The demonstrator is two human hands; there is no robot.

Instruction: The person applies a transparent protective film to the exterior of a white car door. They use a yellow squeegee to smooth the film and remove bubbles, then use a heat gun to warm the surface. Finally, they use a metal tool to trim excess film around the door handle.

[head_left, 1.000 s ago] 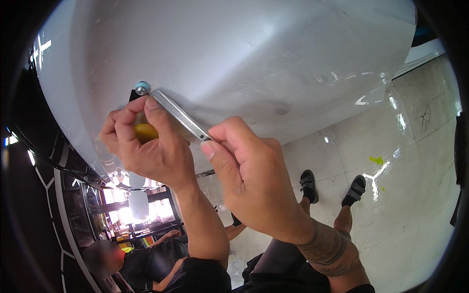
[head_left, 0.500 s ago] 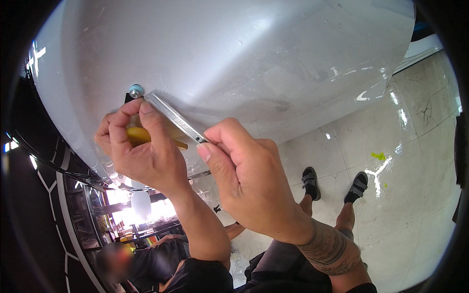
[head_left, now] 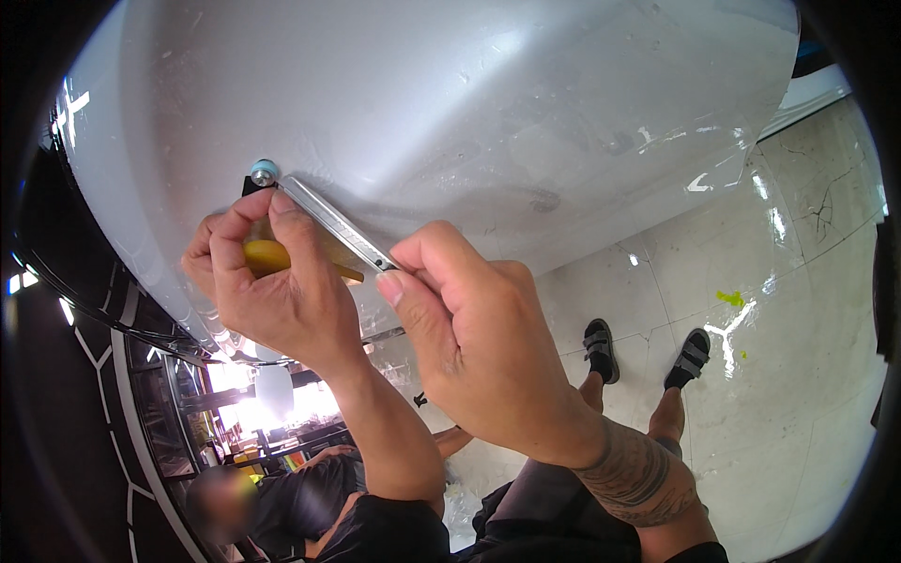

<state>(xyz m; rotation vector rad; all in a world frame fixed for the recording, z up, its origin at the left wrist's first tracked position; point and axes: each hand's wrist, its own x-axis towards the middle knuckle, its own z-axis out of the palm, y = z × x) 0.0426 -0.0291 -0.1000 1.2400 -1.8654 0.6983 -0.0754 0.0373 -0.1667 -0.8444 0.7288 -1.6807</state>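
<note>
My right hand (head_left: 497, 347) is closed around the end of a slim silver snap-off utility knife (head_left: 333, 222). The knife slants up and left, its tip beside a round metal fastener with a pale blue ring (head_left: 264, 173) on a glossy whitish car panel (head_left: 394, 94). My left hand (head_left: 282, 281) is closed, thumb and forefinger pinched together just below that fastener, by the knife's tip. A flat yellow squeegee (head_left: 267, 256) is tucked in its curled fingers. Something small and black (head_left: 250, 186) shows above the forefinger; the pinch hides what lies between the fingertips.
Clear wet film (head_left: 657, 131) with droplets and wrinkles covers the panel and runs past its edge on the right. Below is a shiny tiled floor (head_left: 788, 375) with yellow-green scraps (head_left: 730, 298). My sandalled feet (head_left: 690, 358) stand on it. Another person (head_left: 300, 502) is at lower left.
Almost nothing differs. The view has shifted very slightly, and both hands keep the same grip and place beside the fastener.
</note>
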